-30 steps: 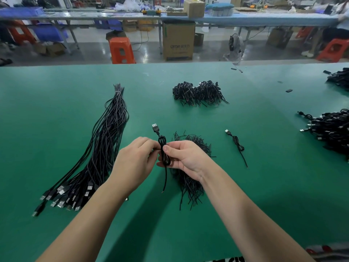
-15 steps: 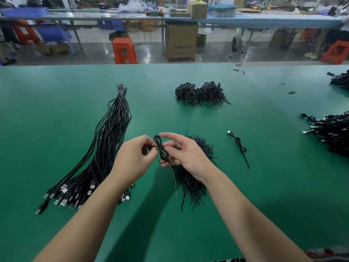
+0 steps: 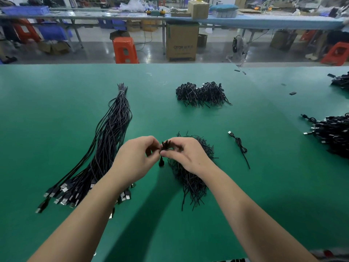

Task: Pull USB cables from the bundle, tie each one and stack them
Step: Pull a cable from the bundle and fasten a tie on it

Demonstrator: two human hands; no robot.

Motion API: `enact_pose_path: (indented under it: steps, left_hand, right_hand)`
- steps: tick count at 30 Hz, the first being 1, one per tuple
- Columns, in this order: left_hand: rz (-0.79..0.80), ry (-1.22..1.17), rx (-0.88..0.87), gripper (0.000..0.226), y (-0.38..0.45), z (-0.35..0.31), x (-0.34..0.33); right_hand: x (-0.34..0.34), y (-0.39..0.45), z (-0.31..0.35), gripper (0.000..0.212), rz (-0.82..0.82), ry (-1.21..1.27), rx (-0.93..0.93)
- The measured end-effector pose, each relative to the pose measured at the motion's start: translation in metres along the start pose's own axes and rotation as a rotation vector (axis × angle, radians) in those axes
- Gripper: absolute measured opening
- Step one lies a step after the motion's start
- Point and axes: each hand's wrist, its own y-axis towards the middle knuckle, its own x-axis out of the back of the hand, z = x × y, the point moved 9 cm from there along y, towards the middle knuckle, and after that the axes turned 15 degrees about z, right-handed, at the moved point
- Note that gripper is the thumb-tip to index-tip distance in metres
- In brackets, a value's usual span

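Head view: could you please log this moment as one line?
left hand: pinching coiled cable | right hand: pinching same cable | bundle: left, on table

Black USB cables [image 3: 105,148] with silver plugs lie on a green table [image 3: 56,110]; orange stool [image 3: 125,50] behind.

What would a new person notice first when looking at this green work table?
First the two hands at the centre: the left hand and the right hand together pinch a small coiled black USB cable above the green table. To their left lies the long bundle of straight USB cables, plugs toward the person. Under the right hand sits a heap of black twist ties, and one tied cable lies alone to the right.
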Motion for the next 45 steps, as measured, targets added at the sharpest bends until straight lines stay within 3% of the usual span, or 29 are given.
enact_pose_path:
  steps: [5, 10, 16, 19, 22, 26, 32, 35, 37, 45]
  left_hand:
    - [-0.076, 0.366, -0.331, 0.002, -0.01, -0.033, 0.0]
    - [-0.129, 0.373, -0.358, 0.002, -0.012, -0.038, -0.005]
    - [0.016, -0.33, 0.048, 0.015, 0.003, 0.023, -0.012]
    - [0.04, -0.587, 0.141, 0.012, 0.003, 0.035, -0.021]
    - [0.073, -0.653, 0.152, 0.01, 0.004, 0.034, -0.027]
    - [0.032, -0.334, 0.047, 0.012, 0.005, 0.021, -0.019]
    - [-0.198, 0.449, -0.331, 0.005, -0.009, -0.03, -0.011]
    - [-0.23, 0.571, -0.36, 0.006, -0.011, -0.035, -0.015]
    - [-0.23, 0.494, -0.333, 0.008, -0.011, -0.034, -0.012]
    - [-0.027, -0.51, 0.184, 0.015, 0.003, 0.036, -0.019]
  right_hand:
    - [-0.002, -0.001, -0.017, 0.021, 0.019, 0.206, -0.107]
    - [-0.014, 0.0, -0.018, 0.01, 0.027, 0.522, -0.086]
    - [-0.016, -0.003, -0.015, 0.035, 0.121, 0.578, -0.052]
    - [-0.013, -0.003, -0.013, 0.028, 0.116, 0.453, -0.038]
    - [-0.004, -0.004, -0.019, 0.018, 0.027, 0.354, -0.096]
    - [-0.006, -0.004, -0.024, 0.007, 0.049, 0.335, -0.123]
    - [-0.011, -0.004, -0.033, 0.023, 0.035, 0.465, -0.221]
    - [-0.01, -0.004, -0.029, 0.014, 0.018, 0.471, -0.199]
    - [-0.008, -0.004, -0.027, 0.004, -0.005, 0.46, -0.195]
    - [-0.01, -0.005, -0.011, 0.03, 0.08, 0.512, -0.054]
